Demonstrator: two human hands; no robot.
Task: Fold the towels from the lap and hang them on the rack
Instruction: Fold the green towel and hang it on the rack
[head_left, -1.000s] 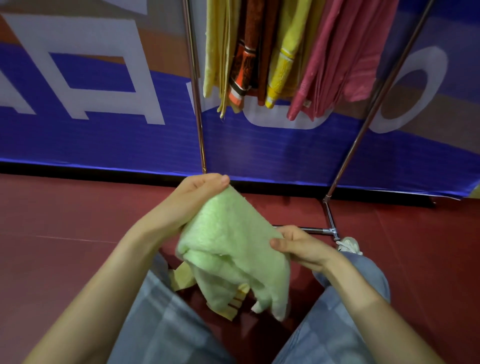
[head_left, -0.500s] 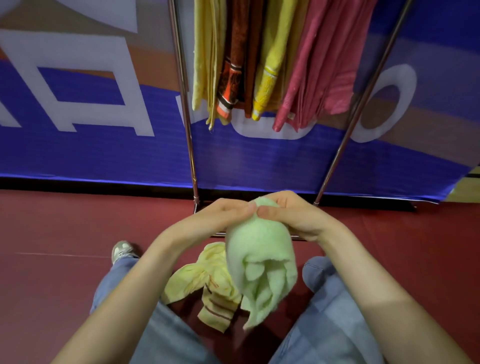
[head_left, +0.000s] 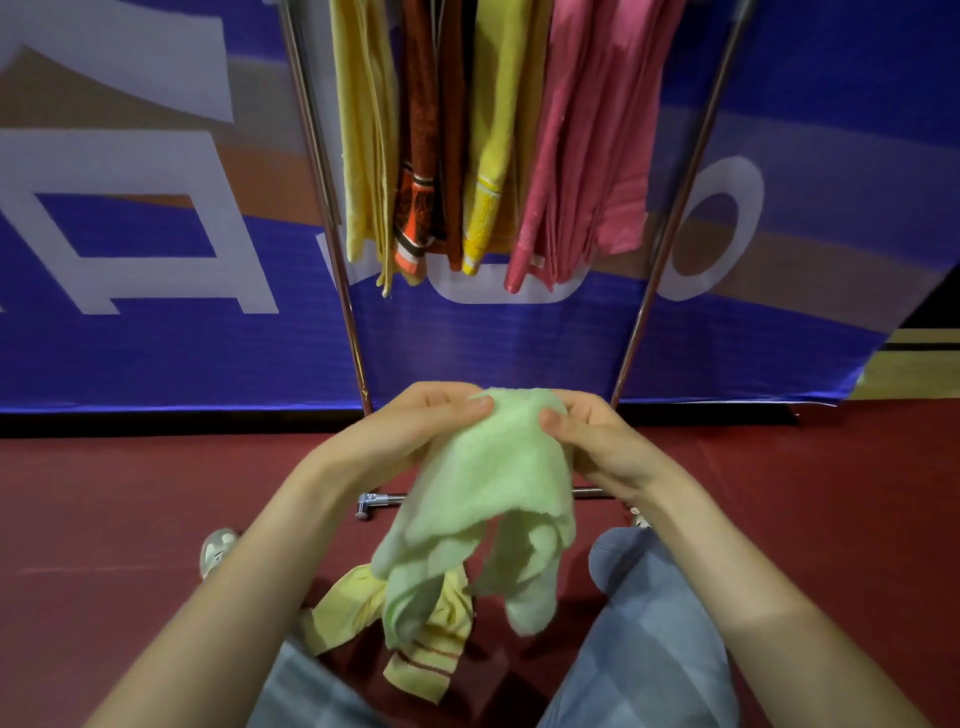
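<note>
Before rack: both hands pinch green towel.

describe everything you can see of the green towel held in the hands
The green towel is pale mint, fluffy terry cloth, with no stripe showing. It hangs bunched and unfolded, its loose ends drooping between the knees. The left hand and the right hand pinch its top edge close together. In this view its lower ends overlap a yellow towel on the lap.

Left hand and right hand pinch green towel top edge; yellow towel on lap; rack holds hung towels
</note>
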